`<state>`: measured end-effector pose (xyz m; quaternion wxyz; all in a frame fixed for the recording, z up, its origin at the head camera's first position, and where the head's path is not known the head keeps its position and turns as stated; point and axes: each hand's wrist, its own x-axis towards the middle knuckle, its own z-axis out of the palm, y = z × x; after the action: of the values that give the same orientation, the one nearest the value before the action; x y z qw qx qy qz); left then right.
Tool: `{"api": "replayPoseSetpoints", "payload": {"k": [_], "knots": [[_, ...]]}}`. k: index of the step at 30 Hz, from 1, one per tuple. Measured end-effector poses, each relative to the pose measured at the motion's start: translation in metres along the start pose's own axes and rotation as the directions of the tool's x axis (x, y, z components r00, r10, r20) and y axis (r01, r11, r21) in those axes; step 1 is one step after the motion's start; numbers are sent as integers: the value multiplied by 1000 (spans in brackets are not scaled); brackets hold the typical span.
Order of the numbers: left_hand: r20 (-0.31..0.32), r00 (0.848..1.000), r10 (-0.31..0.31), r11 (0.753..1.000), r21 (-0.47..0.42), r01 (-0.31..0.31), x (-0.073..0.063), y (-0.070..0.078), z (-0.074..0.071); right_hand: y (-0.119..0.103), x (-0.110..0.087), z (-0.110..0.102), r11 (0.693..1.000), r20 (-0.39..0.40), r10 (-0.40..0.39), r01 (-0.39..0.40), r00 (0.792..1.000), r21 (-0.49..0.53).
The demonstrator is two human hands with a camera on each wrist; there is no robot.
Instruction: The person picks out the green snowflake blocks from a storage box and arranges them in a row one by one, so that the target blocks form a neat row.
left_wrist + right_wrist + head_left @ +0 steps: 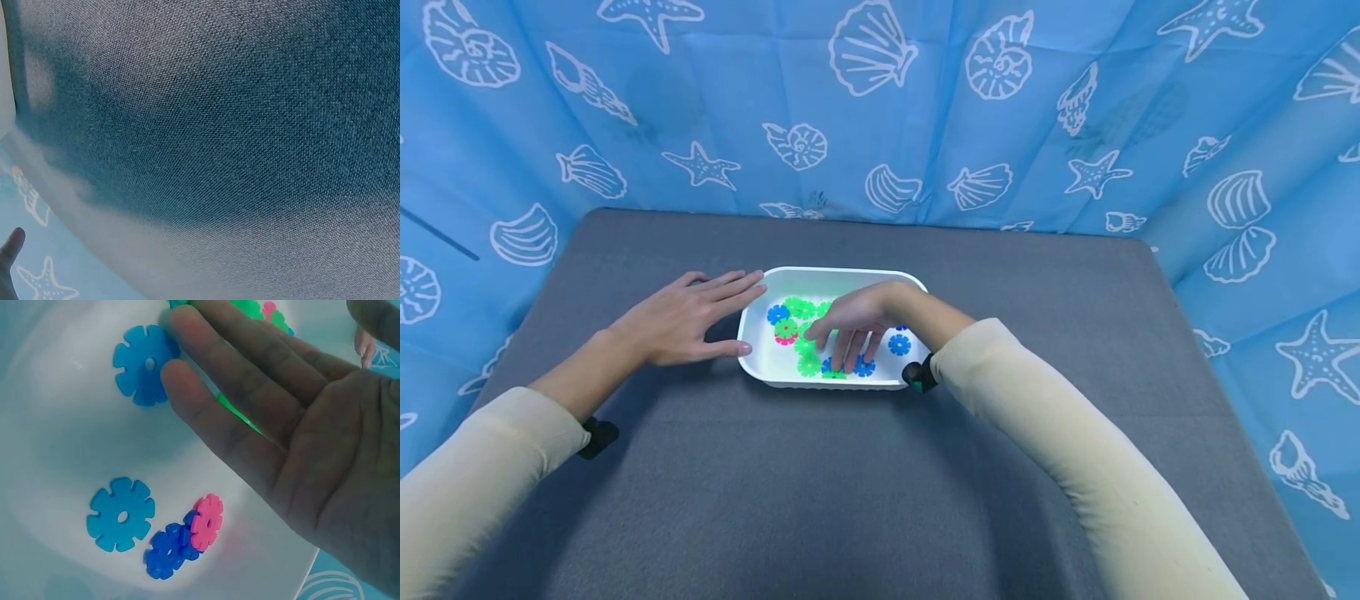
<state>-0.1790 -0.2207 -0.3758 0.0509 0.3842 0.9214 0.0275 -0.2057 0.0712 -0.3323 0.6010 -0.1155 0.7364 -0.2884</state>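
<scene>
A white tub (pixel 767 362) holds several flower-shaped plastic discs in green, blue and pink. My right hand (pixel 861 317) reaches down into it with fingers extended, fingertips right at a blue disc (pixel 864 367). In the right wrist view the fingers (pixel 228 375) look straight, and a blue disc (pixel 140 381) lies at their tips. Lower in that view are a second blue disc (pixel 103 522), a dark blue one (pixel 164 553) and a pink one (pixel 211 520). My left hand (pixel 696 317) spreads its fingers at the tub's left rim, holding nothing.
The tub stands on a grey cloth-covered table (pixel 820 483). Behind and beside the table hangs a blue curtain (pixel 917 125) printed with white shells and starfish. Green discs (pixel 800 308) gather in the left half of the tub.
</scene>
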Motion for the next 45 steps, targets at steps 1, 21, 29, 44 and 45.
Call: {"api": "replayPoseSetpoints", "payload": {"k": [1,21,29,44,45], "knots": [[-2,1000,2,1000,2,-2,0,0,0,0,0,0,1000,12,0,0,1000,-11],[-6,1000,-4,1000,18,4,0,0,-1,2,-6,1,966,138,-108,137,985,-219],[-20,1000,8,1000,25,-7,0,0,0,4,-8,5,956,96,-157,175,983,-236],[-1,1000,7,1000,23,-7,0,0,0,22,-25,-6,941,-40,-233,214,972,-261],[-2,1000,10,1000,23,-10,0,0,-1,23,-27,-7,938,-47,-237,216,970,-270]]}}
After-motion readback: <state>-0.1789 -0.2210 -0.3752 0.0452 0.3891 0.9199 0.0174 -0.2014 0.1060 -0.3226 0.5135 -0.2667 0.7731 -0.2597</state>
